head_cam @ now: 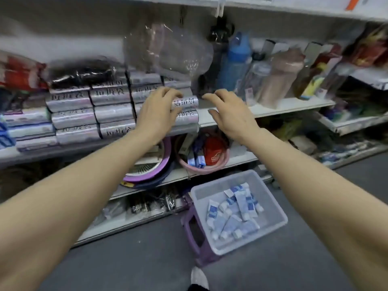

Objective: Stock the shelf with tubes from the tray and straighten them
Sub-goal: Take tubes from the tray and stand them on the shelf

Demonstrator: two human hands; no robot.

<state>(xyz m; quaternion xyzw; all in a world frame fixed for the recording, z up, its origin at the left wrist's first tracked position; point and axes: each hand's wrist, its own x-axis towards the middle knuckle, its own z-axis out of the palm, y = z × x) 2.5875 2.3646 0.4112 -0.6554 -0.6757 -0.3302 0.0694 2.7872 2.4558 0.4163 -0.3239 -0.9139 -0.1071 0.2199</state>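
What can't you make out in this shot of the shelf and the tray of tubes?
Head view only:
- Print on the silver packs: blurred.
- Labels on the tubes in the tray: too small.
- Stack under the left hand: hidden by it.
- Right hand: whether it touches the shelf is unclear.

A: lighting's flat and even, kinda dim, looks like overhead store light. No hard shadows anywhere, floor just goes dull grey.

B: yeah, and motion blur everywhere. The silver packs (92, 114) on the left smear badly, plus glare on their wrap. Bottles (279, 76) are soft too.

A: wide-angle warp bends the shelf (273, 109) edges; the tray (270, 208) looks sharpest.
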